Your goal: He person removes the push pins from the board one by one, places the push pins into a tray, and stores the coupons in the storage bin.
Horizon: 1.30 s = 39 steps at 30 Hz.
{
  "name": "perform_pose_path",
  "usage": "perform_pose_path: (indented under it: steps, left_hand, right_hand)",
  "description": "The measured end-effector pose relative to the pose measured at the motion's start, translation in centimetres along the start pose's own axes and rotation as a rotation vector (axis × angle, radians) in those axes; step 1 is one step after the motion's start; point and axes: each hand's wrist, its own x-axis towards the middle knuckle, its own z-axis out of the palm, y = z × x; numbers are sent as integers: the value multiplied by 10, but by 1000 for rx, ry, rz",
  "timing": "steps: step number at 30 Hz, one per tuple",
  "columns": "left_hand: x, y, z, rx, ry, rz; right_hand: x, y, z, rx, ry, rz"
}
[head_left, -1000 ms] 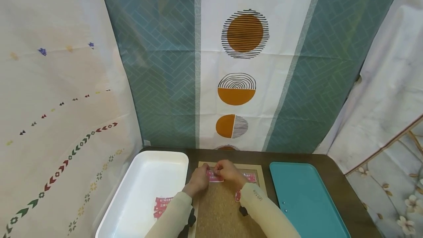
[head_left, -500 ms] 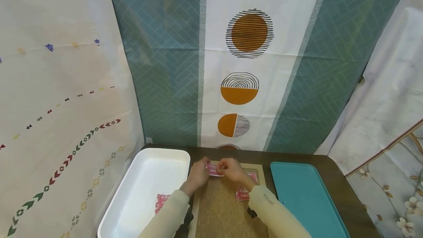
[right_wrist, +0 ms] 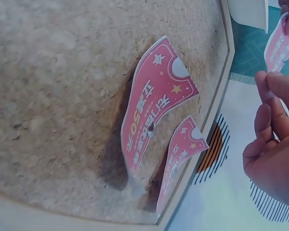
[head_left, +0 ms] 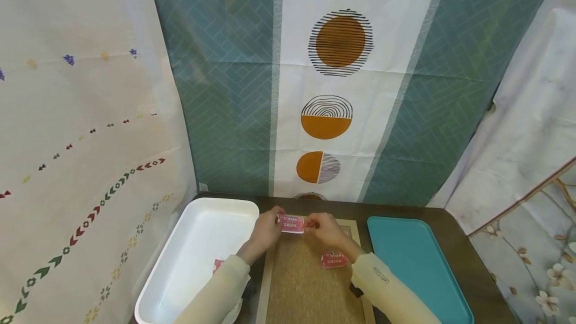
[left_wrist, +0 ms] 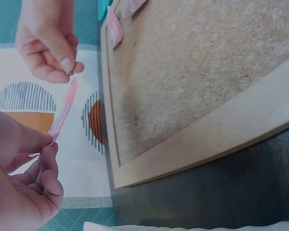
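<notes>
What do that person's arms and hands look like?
The left sleeve and right sleeve are pale cream; the right one has a small dark marking. A small black thing peeks out beside it, too unclear to name. The left hand and right hand wear no gloves.

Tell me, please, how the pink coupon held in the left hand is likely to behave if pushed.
The pink coupon would probably flex: edge-on, it looks thin and slightly curved. It seems light, since the left hand pinches it at one end. Pressed at one spot, it might curl, as a similar coupon on the cork board bows outward.
</notes>
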Motion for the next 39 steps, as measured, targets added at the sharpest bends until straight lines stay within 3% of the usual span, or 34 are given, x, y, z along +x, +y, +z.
perform_pose_path:
  steps: [7,16,31,35,39]
  left_hand:
    - [-3,2,-9,-44,-22,-44]
    - [-12,-5,-24,-6,39,-20]
    - [-20,-14,-44,-42,17,-145]
    - [-22,-18,-48,-36,21,-146]
    - [-22,-19,-52,-32,21,-146]
  right_hand:
    - [-12,2,-9,8,21,38]
    - [-26,3,-20,43,51,31]
    - [-45,18,-28,14,110,73]
    - [-51,24,-29,19,123,117]
    - [-57,25,-33,-7,150,94]
